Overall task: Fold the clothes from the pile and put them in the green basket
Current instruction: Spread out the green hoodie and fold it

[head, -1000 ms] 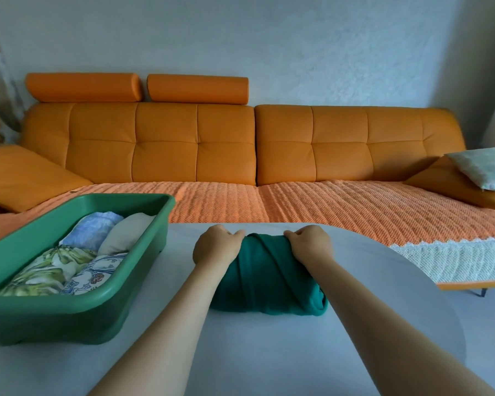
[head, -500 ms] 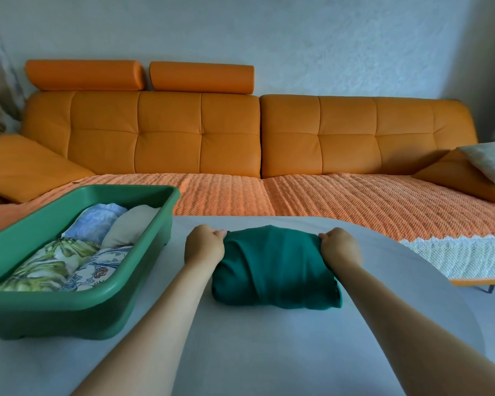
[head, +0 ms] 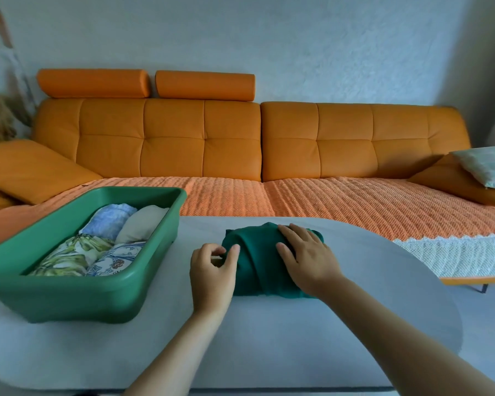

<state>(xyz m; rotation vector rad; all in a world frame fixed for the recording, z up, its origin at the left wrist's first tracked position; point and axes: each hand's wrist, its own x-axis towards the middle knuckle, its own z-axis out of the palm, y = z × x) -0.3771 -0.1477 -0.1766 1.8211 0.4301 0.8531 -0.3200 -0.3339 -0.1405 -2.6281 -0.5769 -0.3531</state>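
The dark green rolled cloth bundle point(head: 257, 261) sits mid-way across the pale grey rounded table point(head: 269, 338), with the green plastic basket point(head: 69, 284) just beside it at its 9 o'clock. The right hand point(head: 306, 258) lies flat on top, fingers spread, pressing the roll down. The left hand point(head: 212, 270) works the bundle's 9 o'clock end, thumb and curled fingers pinching a flap of fabric. That looks like the final tuck of the fold. Four folded clothes point(head: 97, 247) already lie in the basket. Next, by my reading: finish the tuck, grip both ends so the wrap holds, and carry it toward 9 o'clock. Free room there looks tight, so it may go on top.
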